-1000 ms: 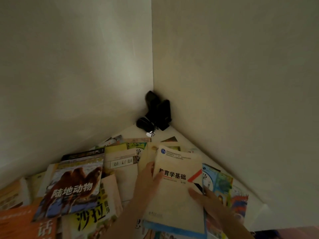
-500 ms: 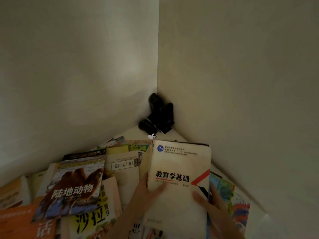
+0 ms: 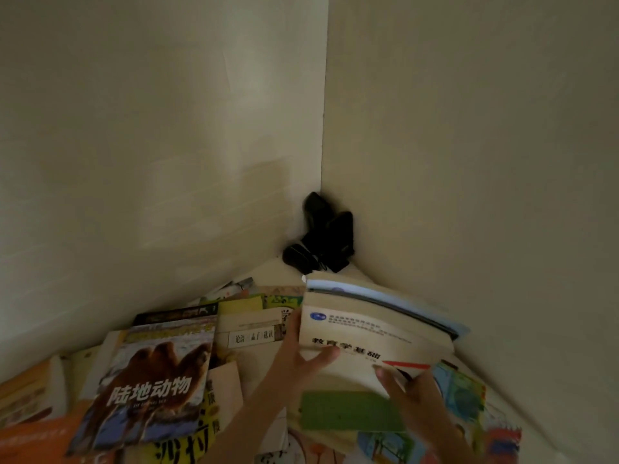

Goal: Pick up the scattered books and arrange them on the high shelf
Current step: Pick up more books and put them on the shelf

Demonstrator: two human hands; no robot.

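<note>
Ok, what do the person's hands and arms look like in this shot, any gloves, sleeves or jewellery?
Both are bare. The left hand and right hand wear no gloves, and no rings or watch show. Both forearms come up from the bottom edge uncovered; no sleeve or cuff is visible in the frame. The picture is dim and motion-blurred, so small details such as nails or thin bands cannot be made out.

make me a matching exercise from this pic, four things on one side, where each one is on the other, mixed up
Things:
1. cream book
2. camel book
3. black objects
4. green book

Places:
A. in the corner where the walls meet
B. left part of the pile, lying flat
C. held by left hand and right hand
D. just below the lifted book

Pairs: 1-C, 2-B, 3-A, 4-D
</note>
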